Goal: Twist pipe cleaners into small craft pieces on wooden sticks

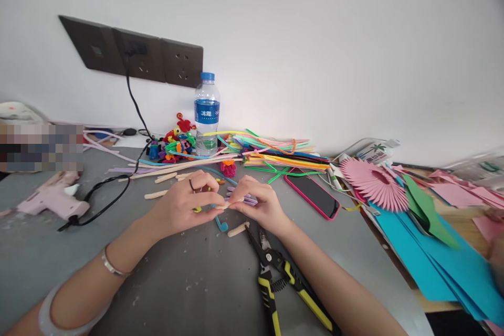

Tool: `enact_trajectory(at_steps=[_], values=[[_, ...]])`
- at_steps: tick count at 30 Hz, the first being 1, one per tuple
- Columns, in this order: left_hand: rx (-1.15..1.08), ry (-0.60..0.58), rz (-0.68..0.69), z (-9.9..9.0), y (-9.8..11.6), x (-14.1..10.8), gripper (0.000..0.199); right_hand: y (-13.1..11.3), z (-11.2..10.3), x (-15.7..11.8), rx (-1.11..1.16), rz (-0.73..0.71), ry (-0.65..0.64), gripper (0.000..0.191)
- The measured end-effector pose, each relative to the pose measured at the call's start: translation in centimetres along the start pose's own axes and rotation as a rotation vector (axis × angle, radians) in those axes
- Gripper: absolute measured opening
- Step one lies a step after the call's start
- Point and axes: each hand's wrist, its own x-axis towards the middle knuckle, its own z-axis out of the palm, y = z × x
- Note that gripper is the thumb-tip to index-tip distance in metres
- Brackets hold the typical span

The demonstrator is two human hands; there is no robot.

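Fingertips of my left hand [183, 202] and my right hand [262, 202] meet over the middle of the table, both pinching a short cream pipe cleaner piece [226, 206], mostly covered by the fingers. Just below lies a blue pipe cleaner [222, 226] with a curled end. A folded cream piece [238, 229] rests by the tip of the wire cutters [271, 265], which have black and yellow handles and lie beside my right forearm. Purple pieces [247, 198] show partly behind my right hand. More cream strips [155, 194] lie beyond my left hand.
A pink glue gun [55, 199] with a black cord sits left. At the back stand a water bottle [207, 115], small pipe cleaner figures [179, 142] and a pipe cleaner bundle [283, 155]. Right are a phone [313, 194], blue paper [433, 257] and another person's blurred hand [496, 244].
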Motion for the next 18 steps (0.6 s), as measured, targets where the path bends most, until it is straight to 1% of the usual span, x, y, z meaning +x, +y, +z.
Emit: enact_trajectory(at_steps=[3,9,14,18], values=[[-0.016,-0.001,-0.009,-0.07,0.08,0.17,0.011,0.03,0.02,-0.03,0.003,0.007,0.000,0.013],[-0.093,0.019,-0.088,-0.08,0.23,0.31,0.009,0.13,-0.01,-0.16,0.003,0.027,0.015,0.014],[-0.102,0.038,-0.082,-0.14,0.29,0.36,0.008,0.08,-0.01,-0.06,0.018,0.023,0.015,0.016],[-0.116,0.031,-0.098,-0.18,0.35,0.34,0.007,-0.01,-0.06,0.07,0.020,-0.007,-0.009,0.012]])
